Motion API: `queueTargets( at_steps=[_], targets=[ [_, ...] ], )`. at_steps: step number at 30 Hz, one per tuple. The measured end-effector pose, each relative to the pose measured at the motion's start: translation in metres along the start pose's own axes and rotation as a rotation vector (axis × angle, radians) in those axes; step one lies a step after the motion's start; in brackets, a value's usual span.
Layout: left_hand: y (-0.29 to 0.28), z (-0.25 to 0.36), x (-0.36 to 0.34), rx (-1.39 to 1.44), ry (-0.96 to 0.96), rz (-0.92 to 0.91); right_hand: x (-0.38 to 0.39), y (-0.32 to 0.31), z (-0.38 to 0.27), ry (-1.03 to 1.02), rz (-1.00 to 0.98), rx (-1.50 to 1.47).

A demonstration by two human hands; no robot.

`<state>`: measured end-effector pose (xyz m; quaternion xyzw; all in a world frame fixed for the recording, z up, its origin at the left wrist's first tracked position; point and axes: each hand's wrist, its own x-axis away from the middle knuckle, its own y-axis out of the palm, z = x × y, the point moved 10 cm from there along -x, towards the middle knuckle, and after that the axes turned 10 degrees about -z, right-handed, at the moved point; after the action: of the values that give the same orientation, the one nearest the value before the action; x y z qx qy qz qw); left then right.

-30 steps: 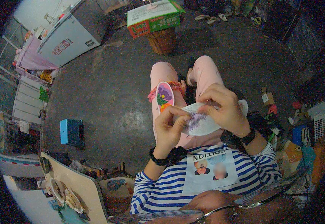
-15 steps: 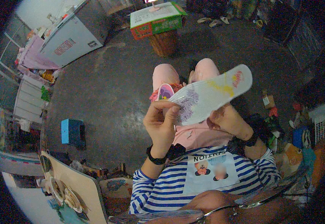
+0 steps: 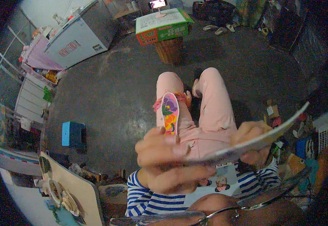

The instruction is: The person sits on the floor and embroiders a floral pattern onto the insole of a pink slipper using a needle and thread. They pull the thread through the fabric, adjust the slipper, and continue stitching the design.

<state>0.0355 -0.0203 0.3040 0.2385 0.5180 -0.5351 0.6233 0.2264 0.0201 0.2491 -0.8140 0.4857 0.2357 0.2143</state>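
Observation:
A pale insole [image 3: 271, 136] is turned almost edge-on in front of my lap, its free end pointing up to the right. My left hand [image 3: 167, 162], blurred by motion, is closed on its near-left end. Around its middle wraps my right hand [image 3: 252, 141], fingers on both sides. A second insole [image 3: 170, 113], pink with purple and orange flowers and a white rim, lies on my left thigh. Reddish threads [image 3: 183, 98] sit beside and under its far end. The lower end of that insole is hidden behind my left hand.
A blue stool [image 3: 72, 134] stands on the floor to the left. A tan table [image 3: 79, 180] with dishes is at the lower left. Ahead, a green and red box [image 3: 164, 32] carries a phone on a stand [image 3: 157, 4]. A white freezer [image 3: 75, 43] stands far left.
The held insole has tipped from showing its broad face to nearly edge-on and come lower and to the right. Both hands moved with it. The flowered insole now shows more.

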Motion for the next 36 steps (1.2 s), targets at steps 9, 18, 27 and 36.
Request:
queueTargets(
  at_steps=[9,18,27,36],
  targets=[
    [0.006,0.004,0.011,0.127,-0.023,0.351,-0.009,0.0,-0.01,-0.163,-0.071,-0.159],
    [0.01,0.001,0.014,0.188,-0.015,0.352,-0.017,0.005,-0.006,-0.084,-0.222,-0.262],
    [0.01,-0.007,0.014,0.225,-0.023,0.339,-0.024,0.003,-0.005,-0.011,-0.277,-0.188],
    [0.011,-0.011,0.019,0.234,-0.075,0.402,-0.022,0.006,-0.004,-0.025,-0.288,-0.17]
  ],
)
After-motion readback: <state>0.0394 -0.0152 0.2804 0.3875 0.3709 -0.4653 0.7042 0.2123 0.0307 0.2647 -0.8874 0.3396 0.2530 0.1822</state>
